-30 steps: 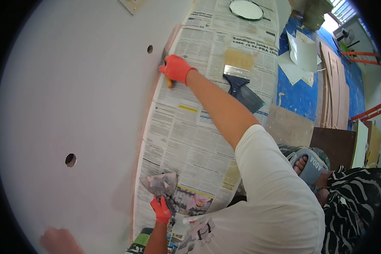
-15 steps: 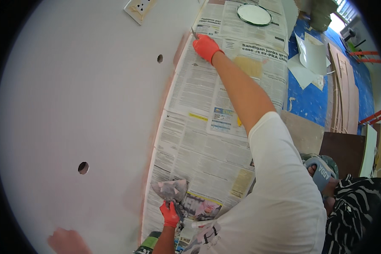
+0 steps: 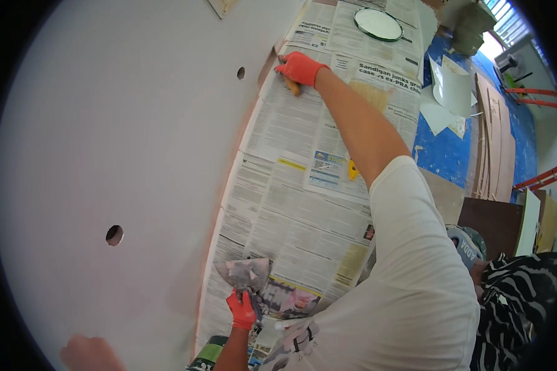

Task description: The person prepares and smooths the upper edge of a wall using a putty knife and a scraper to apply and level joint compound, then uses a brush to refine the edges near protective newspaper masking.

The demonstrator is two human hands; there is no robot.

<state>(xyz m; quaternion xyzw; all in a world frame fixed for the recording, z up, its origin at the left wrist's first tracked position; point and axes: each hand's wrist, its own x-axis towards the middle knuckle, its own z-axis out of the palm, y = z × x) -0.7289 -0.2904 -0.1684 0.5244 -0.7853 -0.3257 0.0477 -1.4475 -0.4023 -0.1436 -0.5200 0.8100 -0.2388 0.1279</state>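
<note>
My right hand [image 3: 300, 68], in a red glove, reaches far forward, closed around a putty knife with a wooden handle [image 3: 293, 88]. Its blade touches or nearly touches the pinkish strip along the foot of the pale wall [image 3: 136, 148], where newspaper [image 3: 278, 123] meets it. Close to me, my red-gloved left hand [image 3: 242, 310] grips a wide putty knife [image 3: 244, 272]. Pinkish-grey filler is spread on that broad blade, which is held over the newspaper. The fingers partly hide both handles.
Two round holes [image 3: 114, 235] and a socket plate [image 3: 221, 6] mark the wall, with a pink patch [image 3: 91, 353] low down. A round white lid-like disc [image 3: 378, 24] lies on the far newspaper. A green-banded can [image 3: 209, 353] stands beside my left forearm. Boards [image 3: 494, 139] lie at the right.
My right hand's grip has turned, so the wooden handle now shows below the fingers and the blade lies against the wall's foot. The view has shifted slightly; my left hand holds its pose.
</note>
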